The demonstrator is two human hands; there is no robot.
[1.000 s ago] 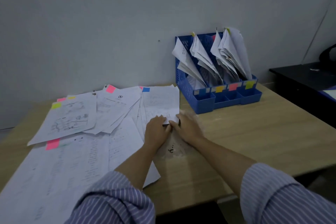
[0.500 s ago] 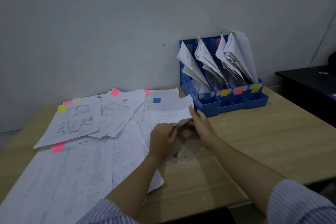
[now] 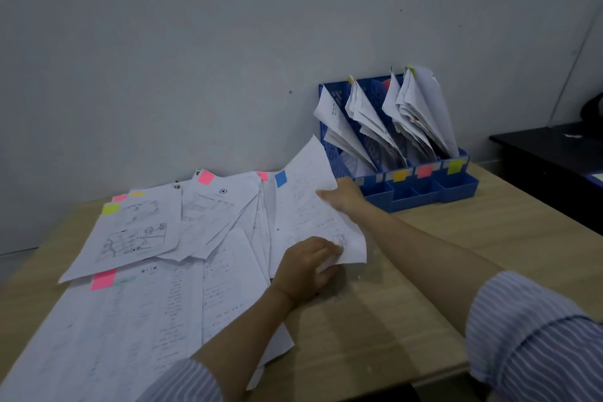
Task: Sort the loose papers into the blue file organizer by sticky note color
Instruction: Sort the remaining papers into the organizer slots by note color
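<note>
Here, both hands lift one printed sheet (image 3: 310, 206) off the loose papers (image 3: 163, 258) spread over the left half of the wooden surface (image 3: 456, 254). The left hand (image 3: 305, 268) has its grip pinched on the sheet's near corner; the right hand (image 3: 346, 197) has its grip holding the sheet's right edge, thumb on top. A blue sticky note (image 3: 280, 178) marks the sheet's top edge. The print on the sheet is too small to read. Other papers carry pink, yellow and green notes; one pink sticky note (image 3: 103, 280) sits near the left edge of the pile. The blue file organizer (image 3: 434, 188) stands at the back against the wall, just right of the lifted sheet. Its upright slots hold leaning filed papers (image 3: 421, 108). Front labels read, left to right, as colour tabs only: blue partly hidden, then yellow tab (image 3: 400, 175), pink tab (image 3: 425, 170), green tab (image 3: 454, 166).
</note>
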